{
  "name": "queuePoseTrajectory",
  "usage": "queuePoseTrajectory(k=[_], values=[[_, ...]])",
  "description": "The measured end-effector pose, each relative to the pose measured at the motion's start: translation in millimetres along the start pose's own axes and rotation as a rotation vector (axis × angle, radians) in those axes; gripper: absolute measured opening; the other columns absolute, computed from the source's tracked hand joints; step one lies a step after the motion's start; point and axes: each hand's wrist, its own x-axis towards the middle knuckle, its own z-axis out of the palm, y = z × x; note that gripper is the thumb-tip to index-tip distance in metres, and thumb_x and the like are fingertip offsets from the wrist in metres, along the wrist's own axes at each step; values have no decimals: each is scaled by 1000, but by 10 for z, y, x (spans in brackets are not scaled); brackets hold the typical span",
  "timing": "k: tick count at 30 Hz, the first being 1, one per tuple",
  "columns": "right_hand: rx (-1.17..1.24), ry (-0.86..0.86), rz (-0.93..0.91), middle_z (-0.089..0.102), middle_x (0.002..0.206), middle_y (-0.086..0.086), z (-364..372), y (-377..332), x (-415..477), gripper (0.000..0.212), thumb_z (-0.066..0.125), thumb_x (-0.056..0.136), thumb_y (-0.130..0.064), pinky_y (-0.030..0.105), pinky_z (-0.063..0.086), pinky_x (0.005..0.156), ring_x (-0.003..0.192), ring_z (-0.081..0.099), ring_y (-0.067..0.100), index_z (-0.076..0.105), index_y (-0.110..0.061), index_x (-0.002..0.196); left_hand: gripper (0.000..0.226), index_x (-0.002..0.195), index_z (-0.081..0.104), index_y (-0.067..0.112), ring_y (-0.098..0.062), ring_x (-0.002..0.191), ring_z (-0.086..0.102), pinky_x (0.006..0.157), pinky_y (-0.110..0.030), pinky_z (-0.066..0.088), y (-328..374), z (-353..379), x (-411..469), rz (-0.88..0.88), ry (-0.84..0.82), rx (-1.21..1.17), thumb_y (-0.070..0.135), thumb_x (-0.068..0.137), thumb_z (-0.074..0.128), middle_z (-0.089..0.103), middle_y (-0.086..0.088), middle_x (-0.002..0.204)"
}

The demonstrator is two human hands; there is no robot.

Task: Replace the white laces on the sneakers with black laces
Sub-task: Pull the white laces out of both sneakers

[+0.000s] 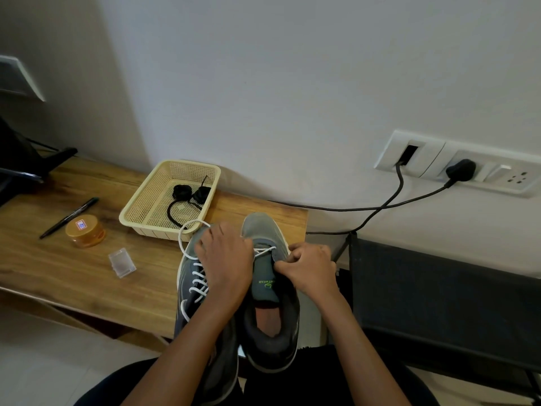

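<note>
R sneaker point(272, 317) lies heel toward the person, on the lap, toe over the table point(52, 259) edge. Its white lace point(263, 251) is out of most eyelets, w/ only a couple of crossings left nr the toe. R hand point(310, 268) fingers pinch the shoe's eyelet edge. L hand point(225, 259) fingers curl down over the toe end of the lacing; whether they grip lace is hidden, can't tell. L sneaker point(225, 356), just beside, is fully strung w/ its own white lacing point(199, 284), untied. Black laces point(187, 194) sit bundled in the basket point(137, 194) on the table, untouched. So, by my reckoning: early days. One shoe is nearly stripped, the other not begun, and no black threaded yet.
</note>
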Motion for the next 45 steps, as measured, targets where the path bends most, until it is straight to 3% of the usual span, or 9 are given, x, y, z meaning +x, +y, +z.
queuePoseTrajectory(k=[7,12,16,18,20,25,32,38,45], values=[[21,-41,22,51,73,-9,-12,-24,13,31,64,84,-37,33,37,86,99,37,16,52,-22,59,15,103,54,14,-26,120,38,98,-42,25,-51,-134,71,-70,72,-233,24,94,48,57,-5,113],[85,27,-70,53,82,-8,-59,-135,88,17,59,90,-25,28,29,81,97,38,15,65,-18,75,31,115,50,21,-26,127,32,103,-43,23,-67,-276,85,-94,0,-320,25,86,59,50,0,128],[-2,30,-143,60,108,-2,22,-197,143,17,57,91,-20,24,21,75,112,36,22,72,-17,98,19,88,60,28,-24,139,17,109,-45,13,-43,-302,-20,60,-107,-20,46,82,60,38,4,142],[-64,-1,-154,57,115,0,123,-239,176,18,57,90,-18,25,26,80,114,35,24,73,-21,97,28,89,62,32,-28,143,8,112,-50,7,-59,-302,-59,120,-200,174,58,79,58,30,4,150],[-109,-13,-166,55,114,2,196,-292,210,19,56,88,-14,30,35,89,112,34,26,73,-21,92,38,102,65,32,-31,144,4,113,-55,5,-73,-307,-78,152,-264,277,61,78,57,28,4,150],[-252,41,-192,55,112,0,204,-386,213,17,55,88,-17,37,42,89,113,36,27,71,-19,88,48,116,64,32,-29,144,3,113,-58,1,-105,-291,-53,125,-352,279,61,79,57,27,5,153],[-322,29,-165,49,136,-3,131,-416,182,28,54,90,-19,37,35,100,128,28,28,70,-27,111,47,105,69,26,-29,144,5,110,-59,0,-130,-259,-46,101,-401,270,64,79,57,32,4,150],[-278,81,-171,50,120,3,228,-387,164,14,55,84,-10,38,40,92,115,35,25,64,-16,91,45,107,69,23,-26,144,8,111,-60,0,-131,-266,-47,84,-391,243,58,81,58,36,5,146],[-351,43,-201,52,127,-2,187,-371,153,21,57,88,-17,36,31,95,123,31,26,73,-25,99,45,101,71,23,-23,142,17,110,-59,-1,-141,-248,-25,71,-402,233,61,80,58,43,7,141]])
